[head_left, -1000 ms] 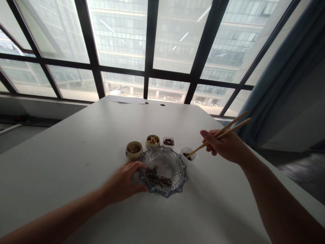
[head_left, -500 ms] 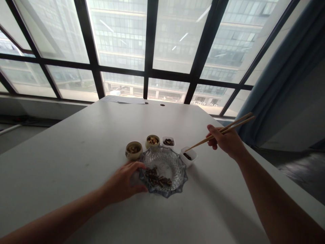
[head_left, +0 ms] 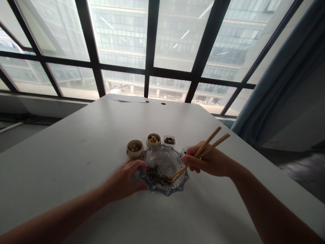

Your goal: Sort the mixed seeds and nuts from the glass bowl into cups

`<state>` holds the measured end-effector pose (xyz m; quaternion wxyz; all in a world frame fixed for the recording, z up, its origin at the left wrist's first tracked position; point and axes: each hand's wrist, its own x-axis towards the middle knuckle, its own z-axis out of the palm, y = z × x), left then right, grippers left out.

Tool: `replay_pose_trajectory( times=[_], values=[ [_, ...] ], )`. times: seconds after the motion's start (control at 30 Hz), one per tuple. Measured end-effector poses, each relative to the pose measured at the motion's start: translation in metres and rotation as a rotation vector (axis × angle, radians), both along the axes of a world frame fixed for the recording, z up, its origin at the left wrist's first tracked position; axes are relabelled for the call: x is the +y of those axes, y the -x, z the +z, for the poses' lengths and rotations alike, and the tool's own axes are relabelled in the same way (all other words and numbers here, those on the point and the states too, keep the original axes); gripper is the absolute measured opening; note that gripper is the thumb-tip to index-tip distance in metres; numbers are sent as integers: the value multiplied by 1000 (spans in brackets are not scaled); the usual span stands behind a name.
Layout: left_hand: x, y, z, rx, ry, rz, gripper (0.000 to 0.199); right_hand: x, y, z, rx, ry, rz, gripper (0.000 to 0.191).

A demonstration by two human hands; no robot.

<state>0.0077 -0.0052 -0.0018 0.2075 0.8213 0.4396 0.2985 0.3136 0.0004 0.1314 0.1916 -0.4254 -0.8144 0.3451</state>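
My right hand (head_left: 203, 157) grips a pair of wooden chopsticks (head_left: 212, 139), their tips down inside a scalloped glass bowl (head_left: 169, 160). Those tips meet the right end of a heap of dark, elongated seeds (head_left: 158, 177) in the bowl, which look like sunflower seeds. Whether a seed sits between the tips I cannot tell. My left hand (head_left: 127, 181) holds the bowl's left rim between thumb and fingers. Behind my right hand a small white dish (head_left: 185, 149) is mostly covered.
Behind the glass bowl stand two small round pots, one with brownish pieces (head_left: 134, 148) and one with pale nuts (head_left: 153, 139). Beside them is a white square dish (head_left: 169, 145) of dark seeds. Papers (head_left: 124, 98) lie at the white table's far edge, before the windows.
My right hand has brought the chopsticks from the white dish at the right, leftward and down into the glass bowl. My left hand stays on the rim.
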Motion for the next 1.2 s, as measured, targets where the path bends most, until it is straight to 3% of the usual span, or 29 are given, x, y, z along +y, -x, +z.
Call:
replay_pose_trajectory(
  times=[0.3, 0.53, 0.77, 0.93, 1.03, 1.1, 1.2],
  values=[
    [1, 0, 0, 11, -1, -3, 53, -1, 4, -3, 68, 6, 0, 51],
    [0, 0, 2, 12, 2, 3, 54, 23, -7, -11, 543, -180, -496, 56],
    [0, 0, 1, 10, 6, 8, 53, 33, -12, -19, 584, -387, -657, 55],
    [0, 0, 0, 14, 0, 8, 53, 37, -12, -29, 388, -437, -569, 56],
    [0, 0, 1, 13, 6, 2, 53, 33, -11, -26, 393, -452, -557, 55],
    [0, 0, 1, 11, 6, 1, 53, 26, -10, -20, 395, -379, -478, 56],
    [0, 0, 2, 4, 3, 5, 53, 14, -6, -12, 248, -162, -218, 55]
  ],
)
